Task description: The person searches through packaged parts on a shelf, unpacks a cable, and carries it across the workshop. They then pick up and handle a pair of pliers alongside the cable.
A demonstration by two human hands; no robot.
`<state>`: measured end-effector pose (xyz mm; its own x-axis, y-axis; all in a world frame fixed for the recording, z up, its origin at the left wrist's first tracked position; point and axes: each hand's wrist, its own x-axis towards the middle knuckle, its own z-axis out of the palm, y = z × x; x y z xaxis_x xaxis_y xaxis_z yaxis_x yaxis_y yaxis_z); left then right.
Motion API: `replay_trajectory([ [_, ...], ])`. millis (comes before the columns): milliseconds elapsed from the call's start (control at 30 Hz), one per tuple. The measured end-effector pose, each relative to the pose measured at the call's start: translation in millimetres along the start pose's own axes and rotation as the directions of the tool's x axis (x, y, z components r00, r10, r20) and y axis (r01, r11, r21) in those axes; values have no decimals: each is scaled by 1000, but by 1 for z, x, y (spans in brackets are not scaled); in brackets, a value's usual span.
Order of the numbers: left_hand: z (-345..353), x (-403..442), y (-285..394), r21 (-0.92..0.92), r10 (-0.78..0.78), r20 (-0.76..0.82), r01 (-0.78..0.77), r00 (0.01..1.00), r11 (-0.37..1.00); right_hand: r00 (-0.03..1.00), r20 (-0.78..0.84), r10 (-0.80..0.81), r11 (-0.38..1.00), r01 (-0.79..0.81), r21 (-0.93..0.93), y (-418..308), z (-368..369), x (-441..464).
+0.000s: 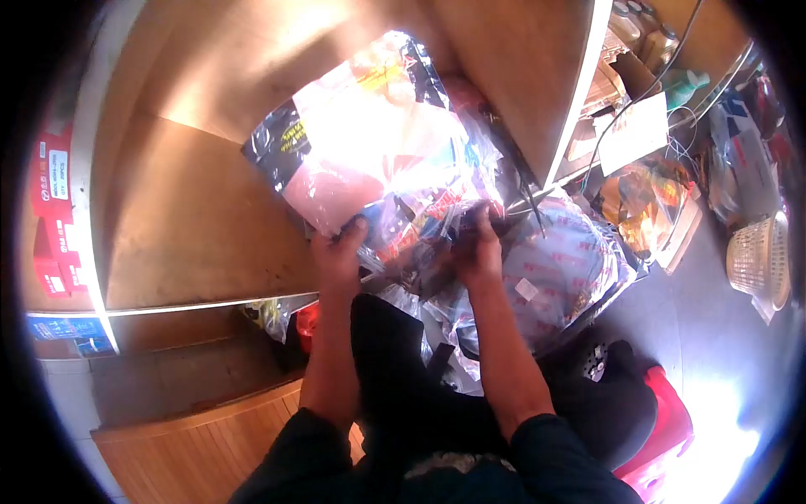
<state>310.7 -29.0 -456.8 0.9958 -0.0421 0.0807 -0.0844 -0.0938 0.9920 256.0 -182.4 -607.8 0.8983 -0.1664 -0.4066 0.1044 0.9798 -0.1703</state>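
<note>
1 L hand (340, 252), 1 R hand (479, 252), min. 2 plastic bags (336, 185) (exact no. unclear), 1 basket (750, 254), 1 stool (669, 417).

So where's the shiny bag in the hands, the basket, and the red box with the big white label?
Shiny bag (379, 144): head view, on the glaring middle of its upper side.
Basket (749, 262): head view, on its wall.
Red box (58, 176): head view, on its label.

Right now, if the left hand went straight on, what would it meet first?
The left hand would meet the packet it holds; beyond that, probably the shelf, though depth is unclear.
</note>
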Motion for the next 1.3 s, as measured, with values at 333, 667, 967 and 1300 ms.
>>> replay_trajectory([
  [333, 0, 34, -1, -242, -165, -37, 151, 986, 958, 989, -144, -37, 999, 35, -17, -4, 28, -1],
  [667, -9, 35, -3, -261, -189, 30, 190, 982, 947, 994, -24, -105, 964, 96, -250, 15, -25, 21],
  [967, 22, 19, -28, -52, -465, 120, 473, 877, 879, 992, -120, 35, 999, -39, -29, -12, 4, -3],
  [1300, 98, -122, -115, 483, -468, 673, 139, 572, 864, 825, -241, -511, 738, 278, -615, -72, -180, -22],
])
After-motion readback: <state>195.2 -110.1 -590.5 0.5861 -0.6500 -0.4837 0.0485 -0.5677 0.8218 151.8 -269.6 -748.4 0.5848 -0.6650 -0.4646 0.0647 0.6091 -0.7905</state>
